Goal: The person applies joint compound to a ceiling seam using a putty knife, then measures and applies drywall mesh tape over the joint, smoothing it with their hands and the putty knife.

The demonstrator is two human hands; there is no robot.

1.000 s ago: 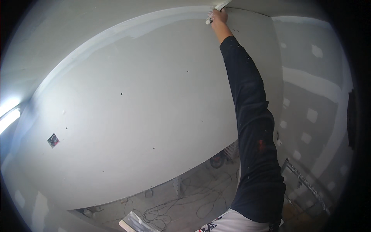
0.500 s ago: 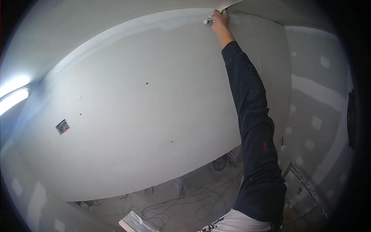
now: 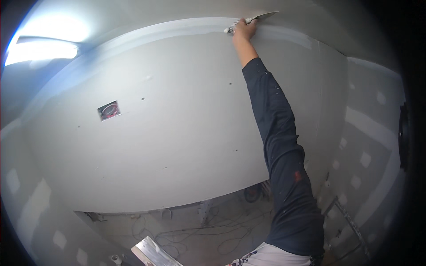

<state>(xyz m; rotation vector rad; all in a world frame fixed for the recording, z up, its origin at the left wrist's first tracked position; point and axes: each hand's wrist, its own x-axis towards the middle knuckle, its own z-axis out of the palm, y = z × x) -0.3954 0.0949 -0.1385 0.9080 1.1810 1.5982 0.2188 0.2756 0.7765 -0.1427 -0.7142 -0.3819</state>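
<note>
Stretched up to the seam between wall and ceiling, my right hand (image 3: 245, 30) is closed around a putty knife (image 3: 266, 16). Its pale, compound-spattered handle end pokes out to the left of my fist, while the thin blade points right, lying close to the ceiling (image 3: 191, 8). Whether the blade's whole edge touches cannot be made out. A white band of joint compound (image 3: 177, 29) follows the top of the grey drywall (image 3: 186, 119). At the lower edge shows a wide metal blade (image 3: 153, 252) with a pale rim. My left hand is out of the picture.
A bright tube light (image 3: 42, 51) glows at upper left. The drywall has a square cutout with wires (image 3: 109, 111). Below its lower edge, cables (image 3: 191, 232) sprawl across the floor. A metal frame (image 3: 350, 221) stands at lower right, beside a patched side wall (image 3: 372, 146).
My right hand with the putty knife has shifted slightly left and down in the picture, and more of the blade shows. The view has tilted, bringing more of the light and ceiling in.
</note>
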